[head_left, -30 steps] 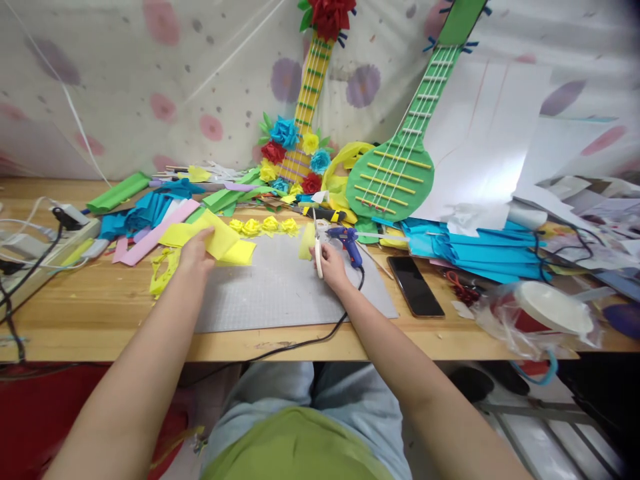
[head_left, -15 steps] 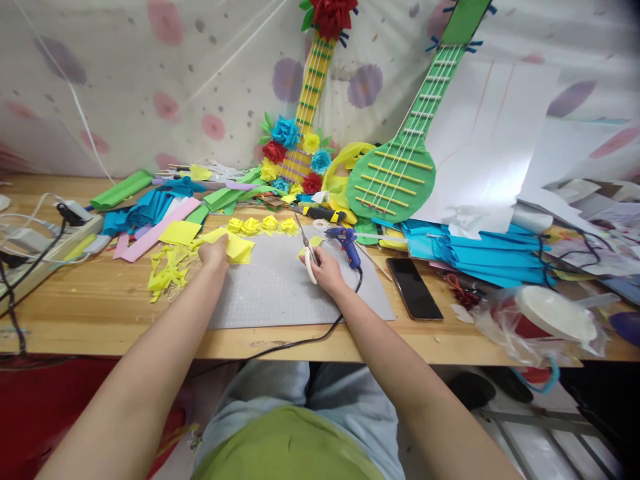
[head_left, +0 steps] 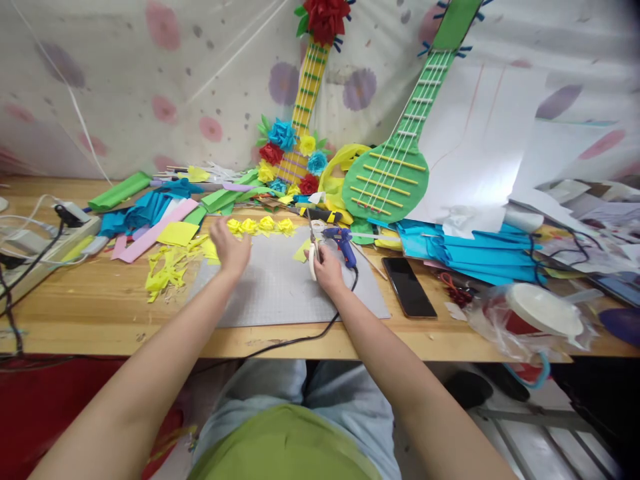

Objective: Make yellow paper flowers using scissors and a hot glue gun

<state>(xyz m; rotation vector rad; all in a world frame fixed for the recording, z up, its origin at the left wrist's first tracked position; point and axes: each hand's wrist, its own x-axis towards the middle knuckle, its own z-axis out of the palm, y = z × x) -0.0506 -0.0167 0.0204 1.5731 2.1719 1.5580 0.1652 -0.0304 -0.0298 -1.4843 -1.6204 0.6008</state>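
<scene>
My left hand (head_left: 229,244) lies at the left edge of the grey cutting mat (head_left: 280,293), its fingers curled down on a sheet of yellow paper (head_left: 210,251) that it mostly hides. My right hand (head_left: 327,268) is closed on the white handles of a pair of scissors (head_left: 312,248), whose blades point up and away from me. A small yellow paper piece (head_left: 301,252) sits just left of the scissors. A row of yellow paper flowers (head_left: 260,225) lies along the mat's far edge, just beyond my left fingers.
A blue glue gun (head_left: 343,239) with a black cord lies right of the scissors, beside a dark phone (head_left: 409,287). Yellow scraps (head_left: 165,270) litter the wood at left. Paper guitars (head_left: 390,177) lean on the wall. Blue paper (head_left: 475,250) and a plastic bag (head_left: 540,313) crowd the right; a power strip (head_left: 30,247) sits far left.
My left hand has slid right with the yellow sheet, from beside the scraps to the mat's left edge near the flowers. The scissors have tipped about in my right hand, which stayed in place.
</scene>
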